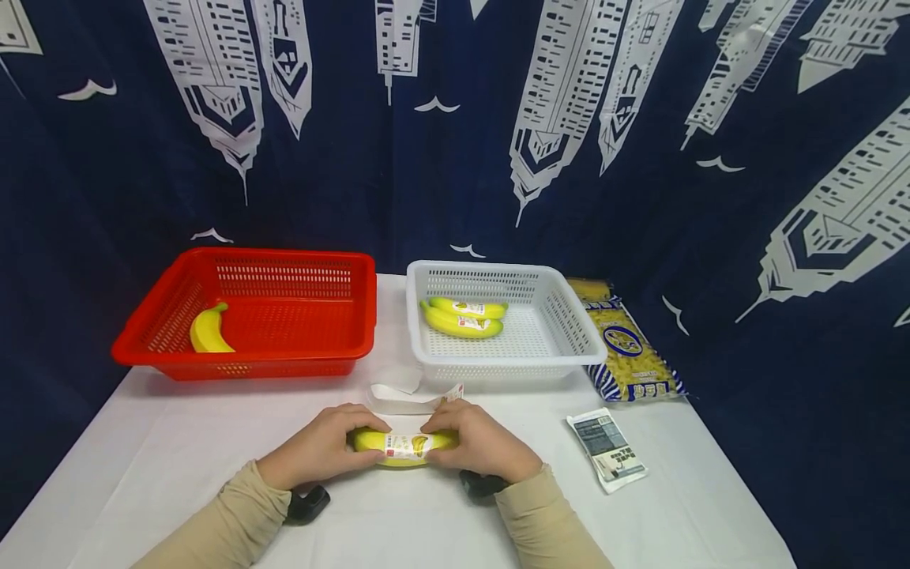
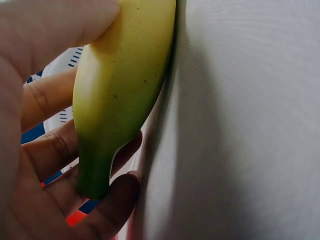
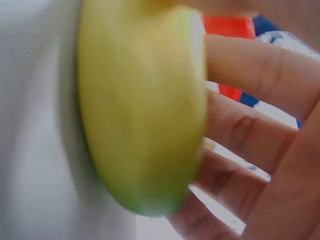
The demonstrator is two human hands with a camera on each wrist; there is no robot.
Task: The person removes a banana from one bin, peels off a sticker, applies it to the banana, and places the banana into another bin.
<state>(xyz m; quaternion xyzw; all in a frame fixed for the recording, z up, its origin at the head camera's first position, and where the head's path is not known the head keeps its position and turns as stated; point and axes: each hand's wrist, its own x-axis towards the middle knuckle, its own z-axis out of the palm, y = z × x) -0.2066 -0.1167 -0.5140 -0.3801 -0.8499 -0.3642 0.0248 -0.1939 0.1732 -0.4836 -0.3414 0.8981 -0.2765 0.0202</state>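
Banana (image 2: 120, 95), yellow and gently curved, lying crosswise at the surface of the white desk (image 1: 398, 521), just in front of a paper strip (image 1: 407, 407). Printed white label (image 1: 408, 447) covers its middle; fine brown specks mark the skin, which turns green at both ends. Left hand (image 1: 321, 447) and right hand (image 1: 486, 444) are clamped on it, one toward each end.

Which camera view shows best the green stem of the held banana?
Left wrist view: the stem is close and uncovered. In the head view, the left hand hides it; the right wrist view shows only the other end of the banana.
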